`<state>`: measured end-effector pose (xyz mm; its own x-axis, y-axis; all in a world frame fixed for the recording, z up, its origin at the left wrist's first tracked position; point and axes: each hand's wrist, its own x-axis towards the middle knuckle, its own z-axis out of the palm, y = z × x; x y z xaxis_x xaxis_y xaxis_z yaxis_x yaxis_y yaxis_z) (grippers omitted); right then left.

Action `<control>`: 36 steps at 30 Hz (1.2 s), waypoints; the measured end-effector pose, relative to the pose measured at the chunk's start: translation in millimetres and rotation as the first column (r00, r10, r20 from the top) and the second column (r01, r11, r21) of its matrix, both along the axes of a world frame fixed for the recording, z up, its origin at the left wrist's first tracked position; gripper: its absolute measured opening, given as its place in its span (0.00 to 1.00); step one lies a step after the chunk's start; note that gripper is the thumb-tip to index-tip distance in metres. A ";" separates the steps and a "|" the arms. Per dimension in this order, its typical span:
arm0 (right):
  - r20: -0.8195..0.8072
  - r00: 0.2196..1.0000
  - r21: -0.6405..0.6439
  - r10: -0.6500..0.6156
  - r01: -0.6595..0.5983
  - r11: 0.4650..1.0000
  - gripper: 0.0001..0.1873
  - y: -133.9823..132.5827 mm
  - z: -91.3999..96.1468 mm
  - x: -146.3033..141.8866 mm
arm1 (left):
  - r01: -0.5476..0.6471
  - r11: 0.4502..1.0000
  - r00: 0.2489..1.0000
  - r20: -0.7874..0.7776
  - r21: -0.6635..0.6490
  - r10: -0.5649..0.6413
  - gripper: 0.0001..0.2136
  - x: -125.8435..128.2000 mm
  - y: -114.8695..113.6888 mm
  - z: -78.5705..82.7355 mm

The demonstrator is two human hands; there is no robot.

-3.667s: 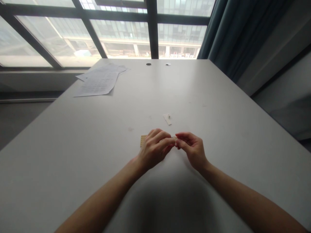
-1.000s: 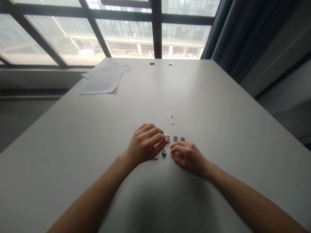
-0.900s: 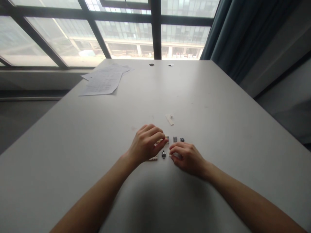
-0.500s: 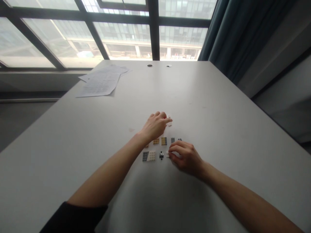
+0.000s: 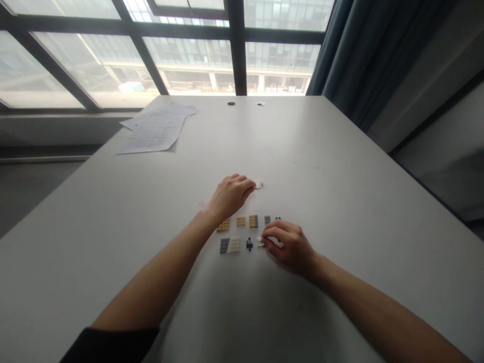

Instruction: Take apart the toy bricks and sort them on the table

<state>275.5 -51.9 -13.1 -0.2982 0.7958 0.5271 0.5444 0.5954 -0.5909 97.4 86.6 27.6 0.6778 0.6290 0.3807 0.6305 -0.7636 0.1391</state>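
Small building bricks lie in two rows on the white table [image 5: 340, 166]. The far row has three tan plates [image 5: 241, 221] and two small dark pieces [image 5: 267, 220]. The near row has a grey-and-cream plate [image 5: 230, 245], a small black piece [image 5: 249, 244] and a small white piece [image 5: 260, 242]. My left hand [image 5: 229, 195] reaches beyond the rows with fingers curled, pinching a small white piece [image 5: 259, 185]. My right hand [image 5: 289, 245] rests on the table, its fingertips pinched on the small white piece in the near row.
Printed paper sheets [image 5: 155, 132] lie at the far left of the table. Two cable holes [image 5: 231, 104] sit near the far edge, below a large window [image 5: 113, 60]. A dark curtain [image 5: 359, 55] hangs at the right.
My left hand left the brick rows and reached forward to the white piece beyond them, uncovering the tan plates and the grey-and-cream plate. My right hand has stayed in place.
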 end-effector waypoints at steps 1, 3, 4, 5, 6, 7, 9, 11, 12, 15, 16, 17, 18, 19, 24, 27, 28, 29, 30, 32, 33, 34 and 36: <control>-0.003 1.000 0.009 -0.002 0.002 1.000 0.04 0.1 0.3 0.2 | -0.027 0.999 0.998 0.056 -0.023 0.028 0.11 -8.8 -0.1 -1.1; -0.011 1.000 0.020 -0.008 0.008 1.000 0.03 0.2 0.9 0.3 | -0.070 0.997 0.989 0.125 -0.038 0.074 0.11 -28.8 -0.7 -5.9; -0.015 1.000 0.022 -0.013 0.013 1.000 0.03 0.0 1.3 0.1 | -0.094 0.995 0.985 0.144 -0.042 0.099 0.12 -39.2 -1.4 -9.2; -0.019 1.000 0.020 -0.020 0.020 1.000 0.03 -0.1 1.6 -0.1 | -0.117 0.991 0.979 0.160 -0.058 0.125 0.12 -49.1 -2.2 -13.0; -0.024 0.999 0.019 -0.026 0.027 0.999 0.04 -0.4 1.9 -0.5 | -0.135 0.987 0.974 0.172 -0.088 0.148 0.12 -57.9 -3.3 -17.0; -0.028 0.999 0.016 -0.033 0.033 0.999 0.04 -0.6 2.2 -0.9 | -0.144 0.982 0.970 0.179 -0.125 0.165 0.12 -65.4 -4.4 -20.8; -0.033 0.999 0.018 -0.043 0.043 0.999 0.04 -1.1 2.8 -1.5 | -0.149 0.971 0.963 0.193 -0.189 0.186 0.12 -75.3 -6.3 -27.5; -0.031 0.998 0.032 -0.046 0.046 0.998 0.04 -1.4 3.0 -1.7 | -0.147 0.964 0.959 0.207 -0.222 0.194 0.12 -78.7 -7.4 -32.0; -0.028 0.999 0.041 -0.046 0.047 0.998 0.04 -1.5 2.9 -1.7 | -0.143 0.962 0.958 0.211 -0.231 0.193 0.12 -78.7 -7.4 -33.5; -0.023 0.998 0.063 -0.058 0.060 0.996 0.05 -1.6 1.9 -1.9 | -0.114 0.964 0.961 0.218 -0.241 0.168 0.12 -75.6 -5.9 -36.2; -0.025 0.997 0.069 -0.067 0.069 0.995 0.05 -1.7 1.5 -2.2 | -0.103 0.965 0.963 0.220 -0.239 0.157 0.12 -74.5 -5.2 -36.9; -0.027 0.997 0.075 -0.076 0.078 0.994 0.05 -1.9 1.3 -2.6 | -0.092 0.967 0.964 0.224 -0.236 0.146 0.12 -73.7 -4.6 -37.5; -0.029 0.996 0.082 -0.083 0.085 0.993 0.05 -2.1 1.4 -3.0 | -0.083 0.969 0.964 0.227 -0.231 0.137 0.13 -73.3 -4.1 -38.2; -0.029 0.996 0.090 -0.088 0.090 0.992 0.05 -2.2 1.8 -3.3 | -0.077 0.971 0.965 0.227 -0.225 0.129 0.13 -73.1 -3.7 -38.9; 0.046 0.996 0.111 -0.077 0.071 0.991 0.05 7.2 12.1 1.0 | -0.064 0.977 0.975 0.195 -0.206 0.105 0.13 -74.1 -4.8 -40.2; 0.159 0.977 0.095 -0.144 0.130 0.987 0.09 27.2 22.6 10.3 | -0.076 0.976 0.976 0.183 -0.206 0.115 0.12 -74.6 -6.4 -40.1; 0.207 0.964 0.082 -0.170 0.156 0.984 0.11 36.2 25.8 13.9 | -0.090 0.975 0.976 0.179 -0.202 0.127 0.12 -74.7 -6.7 -40.2; 0.256 0.945 0.075 -0.203 0.190 0.979 0.13 45.9 28.8 17.4 | -0.112 0.975 0.974 0.174 -0.193 0.147 0.13 -74.9 -6.9 -40.4; 0.298 0.924 0.078 -0.239 0.226 0.971 0.15 56.1 31.2 20.6 | -0.145 0.973 0.970 0.167 -0.182 0.176 0.13 -75.0 -7.0 -40.8; 0.386 0.881 0.072 -0.274 0.267 0.961 0.19 76.4 34.6 25.4 | -0.213 0.963 0.960 0.149 -0.166 0.238 0.13 -75.3 -7.0 -41.6; 0.427 0.861 0.070 -0.277 0.274 0.959 0.20 86.0 35.4 26.8 | -0.241 0.957 0.954 0.139 -0.164 0.264 0.13 -75.4 -6.9 -41.9; 0.467 0.841 0.066 -0.273 0.274 0.959 0.21 95.0 35.5 27.5 | -0.259 0.951 0.951 0.131 -0.167 0.282 0.13 -75.5 -6.9 -42.1; 0.542 0.802 0.038 -0.251 0.276 0.960 0.23 110.0 33.7 27.2 | -0.263 0.948 0.951 0.116 -0.180 0.286 0.12 -75.6 -6.9 -42.2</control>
